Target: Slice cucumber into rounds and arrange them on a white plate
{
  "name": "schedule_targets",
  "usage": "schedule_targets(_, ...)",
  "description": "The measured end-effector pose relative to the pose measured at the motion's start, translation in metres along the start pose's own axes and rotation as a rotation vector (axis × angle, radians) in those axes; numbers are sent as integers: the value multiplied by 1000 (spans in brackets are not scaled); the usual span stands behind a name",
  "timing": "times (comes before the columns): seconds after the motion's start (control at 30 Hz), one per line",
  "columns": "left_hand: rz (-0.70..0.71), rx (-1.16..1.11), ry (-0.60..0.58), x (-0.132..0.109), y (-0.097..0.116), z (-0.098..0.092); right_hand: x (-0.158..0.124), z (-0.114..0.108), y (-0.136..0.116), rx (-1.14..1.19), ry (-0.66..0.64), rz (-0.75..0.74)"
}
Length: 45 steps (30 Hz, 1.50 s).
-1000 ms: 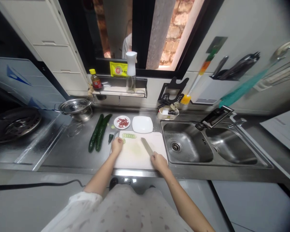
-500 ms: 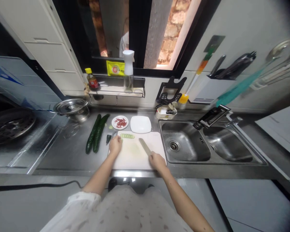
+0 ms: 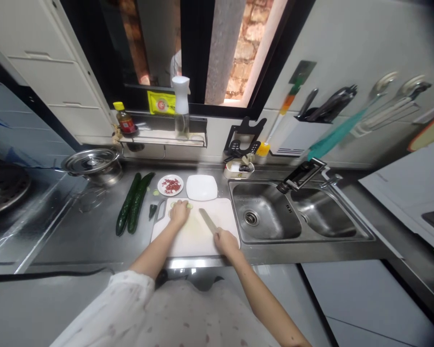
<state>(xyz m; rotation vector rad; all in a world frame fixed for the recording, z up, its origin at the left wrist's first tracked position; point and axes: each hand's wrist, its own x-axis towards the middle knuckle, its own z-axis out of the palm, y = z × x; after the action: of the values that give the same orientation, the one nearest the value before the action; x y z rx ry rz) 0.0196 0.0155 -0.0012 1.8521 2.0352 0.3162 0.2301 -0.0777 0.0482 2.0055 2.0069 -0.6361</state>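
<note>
My right hand (image 3: 226, 241) is wrapped round the handle of a kitchen knife (image 3: 207, 220). Its blade points up and left, flat over the white cutting board (image 3: 195, 243). Toward the board's upper left, the fingers of my left hand (image 3: 180, 214) are closed over a short row of cucumber slices (image 3: 190, 206). Pale green edges show on both sides of those fingers, and the middle of the row is hidden beneath them. Beside the board's handle lies a dark green cucumber end (image 3: 152, 211). Two whole cucumbers (image 3: 133, 205) rest side by side farther left.
Behind the board stand a small plate (image 3: 162, 186) of chopped red pieces and a white square dish (image 3: 201, 187). A double sink (image 3: 271, 238) adjoins on the right. At the left is a lidded steel pot (image 3: 94, 166). A rack (image 3: 159, 140) holds bottles under the window.
My left hand has moved right from the board's left edge onto the row of slices. The knife stays in my right hand, little changed over the board. The whole view has shifted slightly.
</note>
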Motion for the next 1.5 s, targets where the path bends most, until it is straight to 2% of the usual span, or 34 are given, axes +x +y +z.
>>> schedule_targets(0.13,42,57,-45,5,4,-2,0,2,1,5,11,-9)
schedule_targets(0.5,72,-11,-20,13,3,6,2,5,3,36,47,-11)
schedule_targets(0.67,-2,-117,2,12,1,8,3,3,3,42,18,-3)
schedule_targets(0.83,-83,-333,-44,11,-8,5,3,1,2,35,3,5)
schedule_targets(0.97,32,-421,-147,9,-23,3,3,2,3,35,16,-11)
schedule_targets(1.07,159,-342,-261,8,-34,2,3,3,3,37,17,-12)
schedule_targets(1.17,245,-220,-315,6,-39,-1,3,3,3,32,14,-13)
schedule_targets(1.37,325,-95,-259,-1,-37,-5,4,4,3,28,18,-24)
schedule_targets(1.5,254,-139,-145,-11,-38,-5,4,3,3,38,11,-15)
